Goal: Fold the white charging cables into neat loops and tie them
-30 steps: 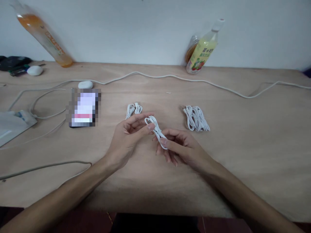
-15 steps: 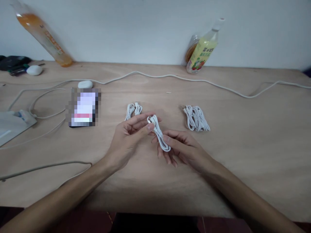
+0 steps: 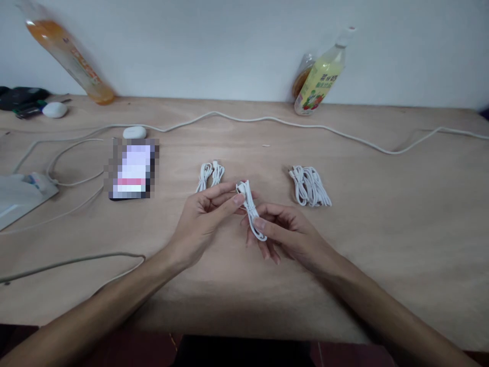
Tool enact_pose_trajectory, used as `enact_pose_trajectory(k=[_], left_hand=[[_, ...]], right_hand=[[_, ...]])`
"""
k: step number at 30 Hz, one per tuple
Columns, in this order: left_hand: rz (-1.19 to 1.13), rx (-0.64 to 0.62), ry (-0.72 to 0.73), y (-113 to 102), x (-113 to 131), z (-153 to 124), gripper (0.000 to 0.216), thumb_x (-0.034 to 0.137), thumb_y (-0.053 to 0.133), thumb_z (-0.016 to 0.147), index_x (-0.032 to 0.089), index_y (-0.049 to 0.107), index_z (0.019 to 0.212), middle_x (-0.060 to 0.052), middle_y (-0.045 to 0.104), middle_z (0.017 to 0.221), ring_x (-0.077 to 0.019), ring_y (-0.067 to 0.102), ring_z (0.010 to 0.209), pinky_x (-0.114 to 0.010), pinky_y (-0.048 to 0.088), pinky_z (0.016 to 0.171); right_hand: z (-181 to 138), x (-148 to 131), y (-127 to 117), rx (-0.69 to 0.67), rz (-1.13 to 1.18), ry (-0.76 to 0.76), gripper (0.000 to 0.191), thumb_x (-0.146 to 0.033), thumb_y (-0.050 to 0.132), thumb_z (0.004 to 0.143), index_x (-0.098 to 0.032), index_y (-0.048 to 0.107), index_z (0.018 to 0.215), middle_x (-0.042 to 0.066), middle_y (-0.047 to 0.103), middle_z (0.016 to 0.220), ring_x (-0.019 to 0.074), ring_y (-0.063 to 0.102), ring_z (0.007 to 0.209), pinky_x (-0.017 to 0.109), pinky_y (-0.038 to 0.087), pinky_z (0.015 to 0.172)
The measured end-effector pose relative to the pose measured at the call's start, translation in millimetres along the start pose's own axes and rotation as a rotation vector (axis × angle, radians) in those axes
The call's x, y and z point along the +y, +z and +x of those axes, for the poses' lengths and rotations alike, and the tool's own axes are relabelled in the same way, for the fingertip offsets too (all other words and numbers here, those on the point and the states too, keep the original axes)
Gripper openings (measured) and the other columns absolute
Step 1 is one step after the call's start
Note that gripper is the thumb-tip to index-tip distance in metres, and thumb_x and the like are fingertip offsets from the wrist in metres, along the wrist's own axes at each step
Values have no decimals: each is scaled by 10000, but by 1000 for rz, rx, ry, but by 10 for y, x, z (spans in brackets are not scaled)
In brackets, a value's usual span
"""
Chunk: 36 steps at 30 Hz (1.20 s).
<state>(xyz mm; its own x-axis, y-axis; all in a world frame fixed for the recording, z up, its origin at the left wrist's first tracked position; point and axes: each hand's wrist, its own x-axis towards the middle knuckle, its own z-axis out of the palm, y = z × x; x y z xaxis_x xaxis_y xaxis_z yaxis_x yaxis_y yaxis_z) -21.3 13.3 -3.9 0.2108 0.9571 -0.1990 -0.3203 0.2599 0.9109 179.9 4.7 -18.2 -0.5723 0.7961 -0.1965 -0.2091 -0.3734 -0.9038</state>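
Both of my hands hold one small coiled white cable [image 3: 250, 206] just above the wooden table [image 3: 382, 224]. My left hand [image 3: 202, 219] pinches its upper end between thumb and fingertips. My right hand [image 3: 284, 232] grips the lower loop with curled fingers. A second folded white cable [image 3: 210, 173] lies just beyond my left hand. A thicker bundle of white cable [image 3: 309, 186] lies on the table to the right of my right hand.
A phone [image 3: 132, 171] lies at the left, with a white case [image 3: 134, 132] behind it. A long white cord [image 3: 267, 120] crosses the back. Two bottles, one [image 3: 69, 56] at the left and one [image 3: 321, 74] at the right, lean on the wall. Grey cables [image 3: 69, 262] trail at left.
The coiled cable has been turned more upright between my hands, and its upper end has shifted slightly right. Both hands have stayed near the same spot.
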Motion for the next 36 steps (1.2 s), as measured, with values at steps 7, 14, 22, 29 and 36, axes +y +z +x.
enact_pose_trajectory(k=[7,14,22,29,36], left_hand=[[34,-1,4,19,16,-22,265,351,902,909,213,879,1133,-71,887,1134,-221,820,1039,-332,625,1001],[23,-31,39,15,-2,-15,303,293,948,857,213,875,1140,-56,895,1074,-198,834,969,-292,643,929],[41,-87,55,24,44,-50,487,158,970,804,236,838,1267,-42,890,1150,-207,845,1015,-299,681,909],[21,-126,111,12,16,-56,515,100,955,807,260,834,1281,-28,890,1149,-176,846,1004,-236,677,866],[46,-93,87,21,20,-66,552,120,962,795,223,814,1316,-70,881,1188,-234,854,1016,-271,693,797]], right_hand=[[3,-2,-9,23,-16,-23,259,-415,812,977,-187,712,907,-9,764,786,54,578,485,153,448,430],[8,17,-1,43,3,-35,241,-402,832,958,-188,726,924,-7,774,803,56,578,478,159,447,416],[21,11,20,100,-13,-72,265,-385,910,877,-195,726,873,-38,731,733,54,538,444,163,404,376],[8,2,34,97,27,-54,280,-379,926,858,-193,717,871,-38,739,728,54,536,432,167,410,373],[4,16,12,83,83,-35,223,-322,908,872,-187,732,901,-19,788,798,52,574,448,154,432,376]])
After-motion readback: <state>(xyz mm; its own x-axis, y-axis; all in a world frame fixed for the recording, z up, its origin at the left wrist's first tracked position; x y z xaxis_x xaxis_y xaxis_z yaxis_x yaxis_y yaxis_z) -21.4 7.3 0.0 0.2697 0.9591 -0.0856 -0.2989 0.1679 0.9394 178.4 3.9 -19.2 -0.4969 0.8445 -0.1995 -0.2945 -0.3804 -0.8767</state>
